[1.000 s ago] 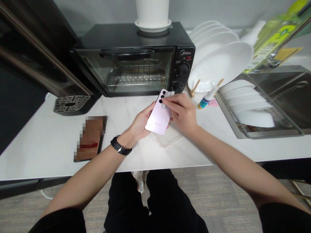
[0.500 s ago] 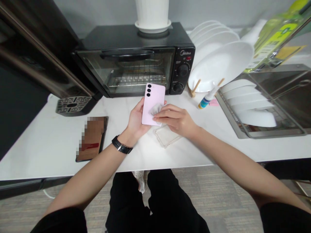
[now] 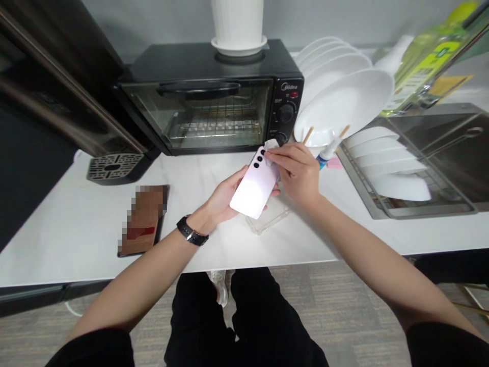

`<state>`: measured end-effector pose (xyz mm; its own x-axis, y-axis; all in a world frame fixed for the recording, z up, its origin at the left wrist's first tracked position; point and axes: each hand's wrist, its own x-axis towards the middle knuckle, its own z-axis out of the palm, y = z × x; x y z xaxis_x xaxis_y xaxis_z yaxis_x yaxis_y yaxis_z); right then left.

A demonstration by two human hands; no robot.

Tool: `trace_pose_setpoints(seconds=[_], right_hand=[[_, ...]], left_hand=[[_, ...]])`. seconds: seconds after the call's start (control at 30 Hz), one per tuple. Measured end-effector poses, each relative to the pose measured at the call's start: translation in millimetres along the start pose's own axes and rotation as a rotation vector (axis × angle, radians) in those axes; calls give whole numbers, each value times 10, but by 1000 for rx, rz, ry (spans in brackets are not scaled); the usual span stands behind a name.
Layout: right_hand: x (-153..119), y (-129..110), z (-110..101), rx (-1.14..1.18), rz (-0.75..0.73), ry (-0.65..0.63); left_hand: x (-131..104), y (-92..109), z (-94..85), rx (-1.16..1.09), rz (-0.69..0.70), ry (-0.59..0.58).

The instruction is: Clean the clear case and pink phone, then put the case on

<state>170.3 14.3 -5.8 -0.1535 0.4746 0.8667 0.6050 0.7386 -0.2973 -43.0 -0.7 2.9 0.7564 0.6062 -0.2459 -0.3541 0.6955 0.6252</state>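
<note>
My left hand [image 3: 225, 196] is closed around a pale pink smartphone [image 3: 255, 188], its back and camera lenses facing up and its camera end tilted to the right. My right hand [image 3: 300, 171] pinches a crumpled white tissue [image 3: 272, 145] against the phone's top edge, beside the lenses. Beneath the hands, a clear phone case [image 3: 263, 224] lies on the white countertop [image 3: 214, 255], partly hidden by them. To the left rests a second, dark-edged phone or similar flat slab [image 3: 143, 219], its surface blurred out.
Behind my hands stands a black toaster oven [image 3: 202, 114] with a white pot [image 3: 239, 25] on top. White plates [image 3: 344, 107] stand in a rack at right, near a small bottle [image 3: 326, 153]. The sink [image 3: 431, 173] holds several white bowls. A drip tray [image 3: 112, 165] sits at left.
The phone has turned clockwise in my left hand. My right hand has moved up and right with the tissue, from the lower part of the phone's back to its camera end.
</note>
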Motion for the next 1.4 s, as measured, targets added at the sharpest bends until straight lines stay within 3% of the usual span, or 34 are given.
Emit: trace_pose_setpoints(seconds=[0.2,0.47,0.53,0.67,0.77,0.87,1.13,1.27,1.4], right_hand=[[-44,-74,40,53,-4,-22],[-136,-333,177,296,-319,-335],[-139,-352,169,298,-363,-360],[-113,-274,107,269,-319,-380],[-79,-148,54,240,-264,-335],[-43,-18,8,199,-218,-226],[-9,32,-59,97,26,-25],[-17,-91,-56,127,0,37],[-61,-264,-1,182,-150,-21]], left_hand=[[-18,9,6,-19,-12,-10],[-1,60,98,-178,123,200],[11,87,137,-187,167,219],[18,122,161,-181,267,233],[2,128,131,-179,296,259],[-17,110,98,-166,240,232],[-23,-3,63,-35,-37,-45],[-70,13,104,20,-23,-75],[-86,2,131,-37,-4,-18]])
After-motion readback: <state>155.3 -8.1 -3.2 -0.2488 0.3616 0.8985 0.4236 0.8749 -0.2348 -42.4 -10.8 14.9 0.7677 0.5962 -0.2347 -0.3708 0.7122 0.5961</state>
